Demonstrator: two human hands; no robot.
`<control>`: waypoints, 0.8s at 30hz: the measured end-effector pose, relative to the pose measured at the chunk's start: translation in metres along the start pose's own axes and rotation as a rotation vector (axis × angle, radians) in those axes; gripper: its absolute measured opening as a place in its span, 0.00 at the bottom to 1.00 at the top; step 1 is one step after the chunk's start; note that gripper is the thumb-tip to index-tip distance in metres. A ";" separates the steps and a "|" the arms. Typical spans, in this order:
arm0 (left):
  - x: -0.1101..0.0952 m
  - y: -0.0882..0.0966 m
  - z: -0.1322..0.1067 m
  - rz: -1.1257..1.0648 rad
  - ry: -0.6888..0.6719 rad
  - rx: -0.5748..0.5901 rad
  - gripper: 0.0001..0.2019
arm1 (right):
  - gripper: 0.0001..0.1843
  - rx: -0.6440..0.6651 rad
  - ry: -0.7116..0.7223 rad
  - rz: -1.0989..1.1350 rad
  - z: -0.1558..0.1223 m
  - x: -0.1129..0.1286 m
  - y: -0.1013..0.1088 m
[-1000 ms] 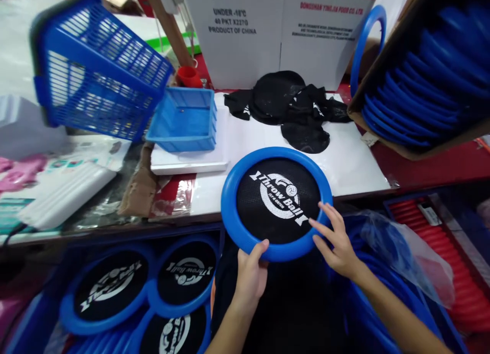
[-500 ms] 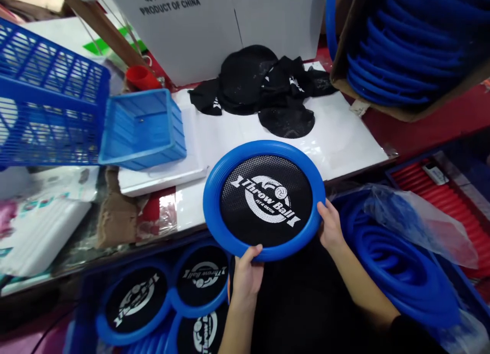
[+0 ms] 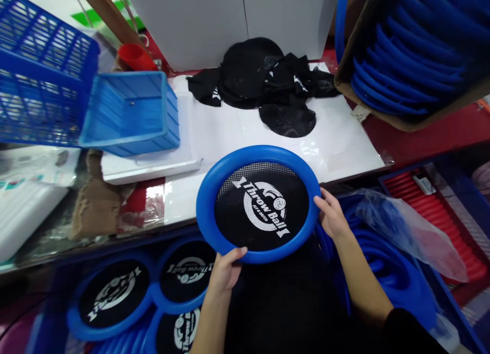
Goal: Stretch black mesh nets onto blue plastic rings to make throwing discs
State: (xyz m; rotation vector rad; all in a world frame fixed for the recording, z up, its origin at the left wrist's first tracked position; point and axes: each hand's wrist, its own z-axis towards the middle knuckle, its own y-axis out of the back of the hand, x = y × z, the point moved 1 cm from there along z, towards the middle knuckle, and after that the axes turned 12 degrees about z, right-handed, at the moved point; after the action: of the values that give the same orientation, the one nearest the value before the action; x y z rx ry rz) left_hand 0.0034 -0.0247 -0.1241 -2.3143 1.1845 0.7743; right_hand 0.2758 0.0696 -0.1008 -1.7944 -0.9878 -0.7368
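I hold a round blue-rimmed disc (image 3: pixel 260 206) with black mesh and white "Throw Ball" print, tilted over the table's front edge. My left hand (image 3: pixel 225 269) grips its near rim from below, thumb on top. My right hand (image 3: pixel 332 216) clasps the right rim. A heap of loose black mesh covers (image 3: pixel 268 78) lies at the back of the white sheet (image 3: pixel 344 134). Finished discs (image 3: pixel 115 295) are stacked below at the left.
A light blue tray (image 3: pixel 126 114) and a dark blue basket (image 3: pixel 38 83) stand at the left. A cardboard box of bare blue rings (image 3: pixel 406 52) sits at the right. More blue rings (image 3: pixel 386 272) in clear plastic lie low right. White cartons (image 3: pixel 237 22) back the table.
The disc has turned a little anticlockwise and shifted left. My right hand went from open fingers on the mesh to a grip on the rim. The view dipped downward.
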 end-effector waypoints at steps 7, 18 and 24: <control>-0.003 0.012 0.013 0.075 -0.026 0.063 0.39 | 0.25 -0.054 0.160 -0.045 0.001 -0.009 -0.006; -0.046 0.040 -0.011 0.348 -0.360 0.129 0.23 | 0.34 0.340 0.485 -0.591 -0.021 0.053 0.014; -0.085 0.021 -0.026 0.619 -0.590 0.400 0.12 | 0.33 0.995 0.770 -1.144 -0.053 0.115 -0.053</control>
State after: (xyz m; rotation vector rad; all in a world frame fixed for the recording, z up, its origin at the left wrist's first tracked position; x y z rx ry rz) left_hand -0.0471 -0.0015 -0.0520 -1.2593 1.5820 1.1866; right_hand 0.2837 0.0698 0.0365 0.0630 -1.4039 -1.1628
